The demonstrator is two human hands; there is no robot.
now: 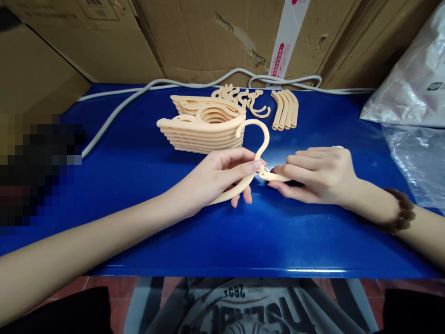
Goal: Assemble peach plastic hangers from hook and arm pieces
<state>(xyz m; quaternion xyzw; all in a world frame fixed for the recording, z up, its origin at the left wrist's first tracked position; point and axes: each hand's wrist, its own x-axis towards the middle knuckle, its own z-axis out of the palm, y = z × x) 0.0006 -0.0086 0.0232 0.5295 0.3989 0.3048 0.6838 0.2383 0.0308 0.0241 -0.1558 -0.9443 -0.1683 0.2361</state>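
My left hand is closed round a cream plastic hanger, its hook curving up above my thumb and one arm running down to the left under my palm. In my right hand a slim cream hanger arm is pinched, its holed end at the hanger's joint by my left fingertips. Whether the two pieces are joined there I cannot tell. Beyond my left hand stands a stack of cream hanger parts. Loose hooks lie behind it, and several hanger arms lie side by side to the right.
Cardboard boxes wall off the back of the blue table. A white cable runs along the rear and down the left. At the right are a white plastic bag and clear plastic film.
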